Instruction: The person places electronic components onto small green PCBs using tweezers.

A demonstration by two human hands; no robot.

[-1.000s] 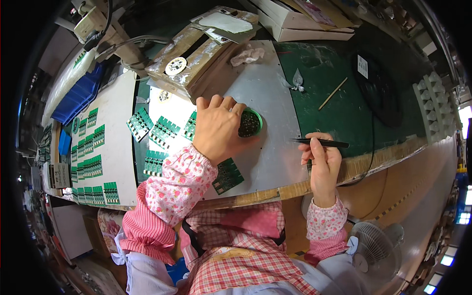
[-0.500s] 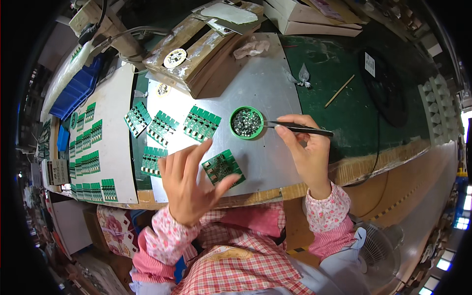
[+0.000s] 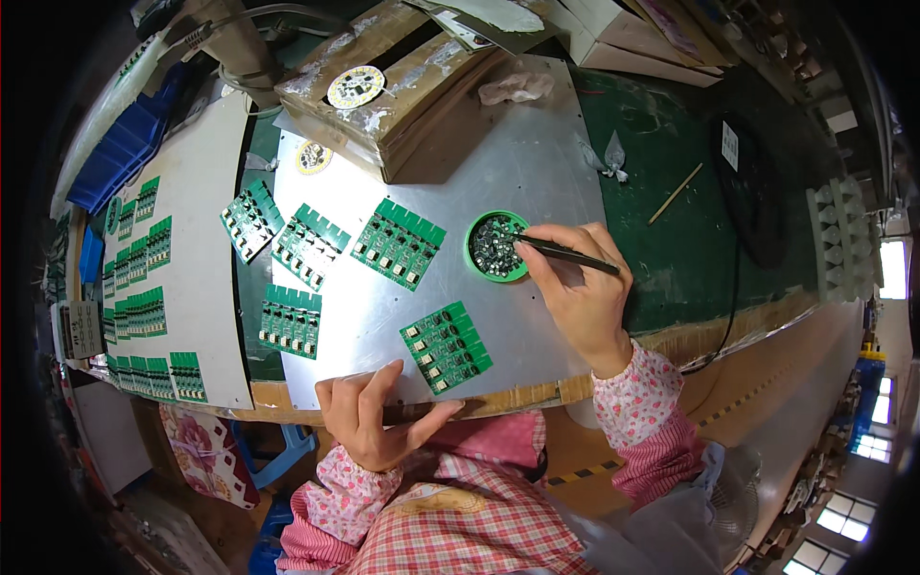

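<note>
Black tweezers (image 3: 572,255) are pinched in my right hand (image 3: 586,297), their tips down at a round green dish (image 3: 469,251). Small dark and silvery parts (image 3: 496,247) fill the dish. By the table's front edge rests my left hand (image 3: 369,418), fingers apart and holding nothing. A green circuit board (image 3: 447,347) lies flat just beyond its fingertips, not touched. Farther left on the metal sheet are another board (image 3: 398,243), a tilted board (image 3: 311,246) and a nearer one (image 3: 290,321). One more board (image 3: 252,221) lies at the sheet's left edge.
A worn cardboard box (image 3: 412,86) stands at the back, with a round board (image 3: 356,87) on it. Several rows of green boards (image 3: 142,313) cover a pale panel at left. On the green mat right are a wooden stick (image 3: 676,195) and a dark reel (image 3: 757,201).
My left hand has drawn back toward the table edge, away from the nearest board, which now shows fully. The tweezers' tips have come farther over the dish. The whole view has shifted slightly.
</note>
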